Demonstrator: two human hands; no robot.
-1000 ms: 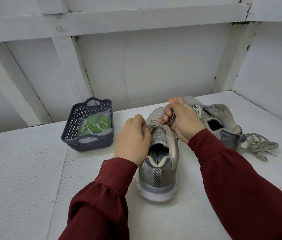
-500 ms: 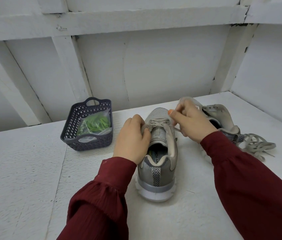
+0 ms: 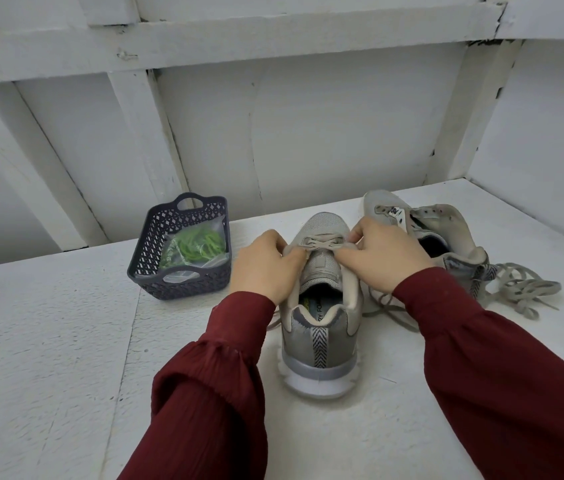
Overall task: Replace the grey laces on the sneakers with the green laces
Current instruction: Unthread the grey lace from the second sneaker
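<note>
Fingers [image 3: 346, 252] of the right hand [image 3: 377, 258] are curled tight and pinch the grey lace [image 3: 322, 243] where it crosses the front eyelets of the near sneaker [image 3: 318, 341]. The left hand [image 3: 266, 268] mirrors it on the other side, fingers bent and gripping the sneaker's eyelet edge; whether it also has the lace I cannot tell. Only one crossing of the lace remains threaded, close to the toe. Its loose ends trail onto the worktop [image 3: 48, 341] on either side of the shoe.

The near sneaker stands upright mid-worktop, heel towards the person. Just behind the right hand, towards the back right corner, the second sneaker [image 3: 443, 237] sits with its collar gaping. A heap of loose grey lace [image 3: 516, 289] lies beside its heel, nearer the right edge.

Left of the near sneaker and close to the back edge stands a dark openwork basket [image 3: 155, 251]. Inside it lies a clear bag holding the green laces [image 3: 197, 245]. Dark red sleeves [image 3: 211, 393] cover both forearms to the wrist.
</note>
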